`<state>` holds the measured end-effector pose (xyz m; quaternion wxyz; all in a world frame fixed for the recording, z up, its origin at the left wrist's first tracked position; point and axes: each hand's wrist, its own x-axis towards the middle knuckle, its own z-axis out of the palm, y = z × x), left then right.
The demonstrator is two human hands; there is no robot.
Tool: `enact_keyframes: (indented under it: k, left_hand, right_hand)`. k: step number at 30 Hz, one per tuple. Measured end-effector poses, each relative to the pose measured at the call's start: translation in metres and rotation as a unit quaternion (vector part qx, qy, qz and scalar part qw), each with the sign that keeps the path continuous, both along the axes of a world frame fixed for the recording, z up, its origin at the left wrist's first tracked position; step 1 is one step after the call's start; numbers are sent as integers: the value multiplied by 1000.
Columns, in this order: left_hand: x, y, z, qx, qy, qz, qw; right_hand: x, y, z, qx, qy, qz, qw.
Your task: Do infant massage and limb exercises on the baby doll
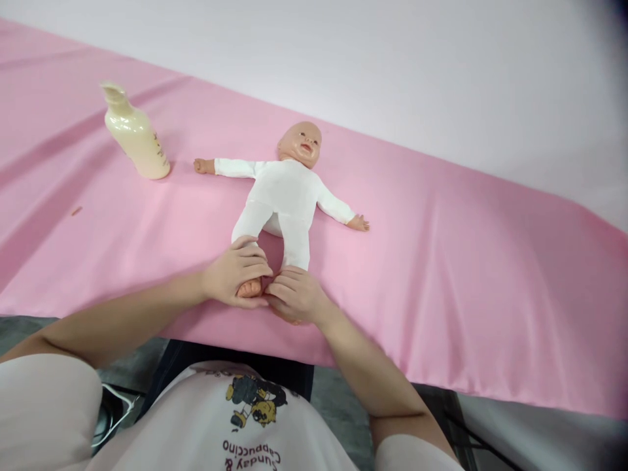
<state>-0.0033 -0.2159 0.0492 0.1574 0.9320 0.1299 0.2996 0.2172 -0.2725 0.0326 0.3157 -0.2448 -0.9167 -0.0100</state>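
Note:
A baby doll (287, 190) with a white cloth body lies on its back on the pink sheet, head away from me and arms spread. My left hand (239, 273) is wrapped round the lower leg at the left, and the doll's foot shows between thumb and fingers. Around the other lower leg, my right hand (294, 294) is closed, covering most of that foot. The two hands nearly meet at the fingertips.
A cream-coloured pump bottle (137, 140) stands on the pink sheet (383, 288) at the left. A small brownish scrap (76, 210) lies nearer me. Behind the table rises a white wall (417, 72). The table's front edge is close to my body.

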Motion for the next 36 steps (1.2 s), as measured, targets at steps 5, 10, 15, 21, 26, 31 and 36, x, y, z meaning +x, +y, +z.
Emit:
enact_keyframes:
  k: [5, 10, 15, 21, 26, 31, 36]
  left_hand:
    - [5, -6, 1, 13, -43, -27, 999]
    - [6, -7, 2, 10, -60, -44, 997]
    - [4, -7, 3, 29, -61, -80, 995]
    - [9, -13, 2, 17, -56, -73, 996]
    - [13, -21, -5, 35, -32, -108, 993]
    - [14, -24, -9, 21, -1, -114, 993]
    - [14, -22, -7, 15, -7, -123, 992]
  right_hand:
    - [-1, 0, 4, -15, 18, -4, 1000]
    - [0, 0, 6, -16, 37, 5, 999]
    - [1, 1, 6, -33, 48, -17, 998]
    - [1, 0, 9, -98, 75, -56, 991]
    - [2, -1, 14, -181, 131, -170, 960]
    - [1, 3, 10, -278, 210, -310, 885]
    - [2, 6, 1, -366, 253, -328, 833]
